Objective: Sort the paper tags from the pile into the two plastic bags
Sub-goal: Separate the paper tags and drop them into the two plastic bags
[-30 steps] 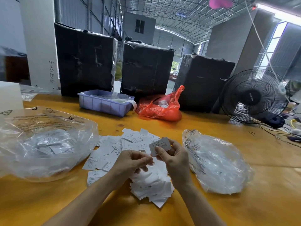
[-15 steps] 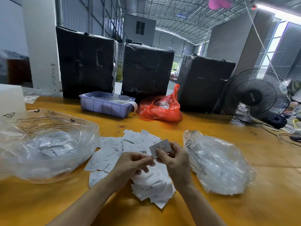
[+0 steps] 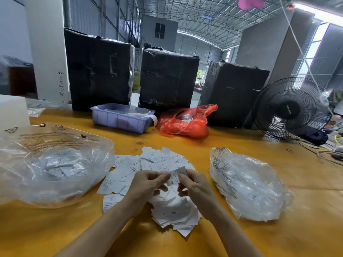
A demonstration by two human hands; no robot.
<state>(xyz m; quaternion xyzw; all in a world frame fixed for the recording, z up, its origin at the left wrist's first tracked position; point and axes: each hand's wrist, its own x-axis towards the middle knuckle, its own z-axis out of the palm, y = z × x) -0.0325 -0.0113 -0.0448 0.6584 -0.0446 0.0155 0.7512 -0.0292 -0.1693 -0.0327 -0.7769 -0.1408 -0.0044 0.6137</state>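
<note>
A pile of white paper tags [image 3: 157, 164] lies spread on the yellow table [image 3: 185, 143], straight ahead of me. Both my hands hover just above its near part. My right hand [image 3: 194, 190] pinches one small tag [image 3: 177, 176] marked XS by its right edge. My left hand [image 3: 148, 186] pinches the same tag's left edge with its fingertips. A large clear plastic bag [image 3: 50, 164] holding several tags sits on the left. A smaller clear plastic bag [image 3: 248, 184] lies on the right.
At the back of the table stand a lilac plastic bin [image 3: 120, 119], a red plastic bag [image 3: 185, 121] and three black-wrapped boxes [image 3: 167, 78]. A black fan [image 3: 291, 108] with loose cables [image 3: 330, 154] is at the far right. A white block [image 3: 13, 110] stands far left.
The tag has come down a little and now sits between both hands' fingertips; before, the right hand held it up alone. Both hands stay above the pile.
</note>
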